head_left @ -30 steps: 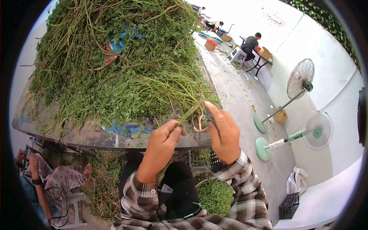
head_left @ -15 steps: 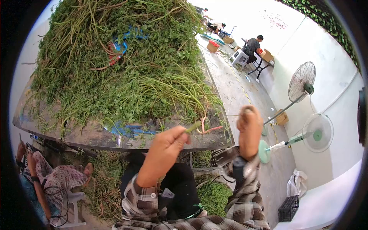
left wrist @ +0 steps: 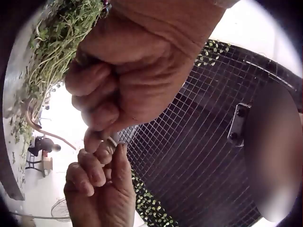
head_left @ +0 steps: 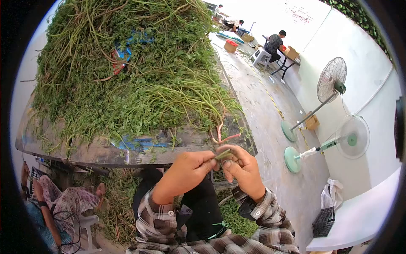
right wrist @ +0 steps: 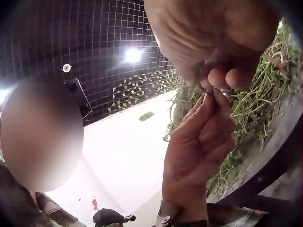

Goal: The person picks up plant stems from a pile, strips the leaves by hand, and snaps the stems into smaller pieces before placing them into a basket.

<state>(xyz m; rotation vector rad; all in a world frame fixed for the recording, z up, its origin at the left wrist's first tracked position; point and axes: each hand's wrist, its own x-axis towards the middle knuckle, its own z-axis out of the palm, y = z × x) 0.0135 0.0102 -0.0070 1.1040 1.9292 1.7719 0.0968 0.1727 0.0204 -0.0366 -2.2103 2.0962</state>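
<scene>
My left hand (head_left: pixel 186 171) grips a short green stem (head_left: pixel 223 154), pinched between thumb and fingers just past the table's front edge. My right hand (head_left: pixel 244 170) meets it from the other side, thumb and curled fingers pinching the stem's free end. In the left wrist view the pale stem tip (left wrist: pixel 111 141) shows between the two hands' fingertips. Beyond the hands, a pinkish forked stem (head_left: pixel 228 138) lies at the table's near right corner. A large heap of leafy green stalks (head_left: pixel 139 84) covers most of the dark table (head_left: pixel 97 148).
Below the table, more greens (head_left: pixel 116 203) lie on the floor, and cut greens (head_left: pixel 237 218) fill a container by my legs. Two standing fans (head_left: pixel 332 80) are at the right. At the left sits a person in patterned trousers (head_left: pixel 69 197). A black crate (head_left: pixel 324 222) stands lower right.
My right hand swung out to the right, away from the stem, with a thin strand trailing, then came back to its end. My left hand kept its grip and moved slightly right and down.
</scene>
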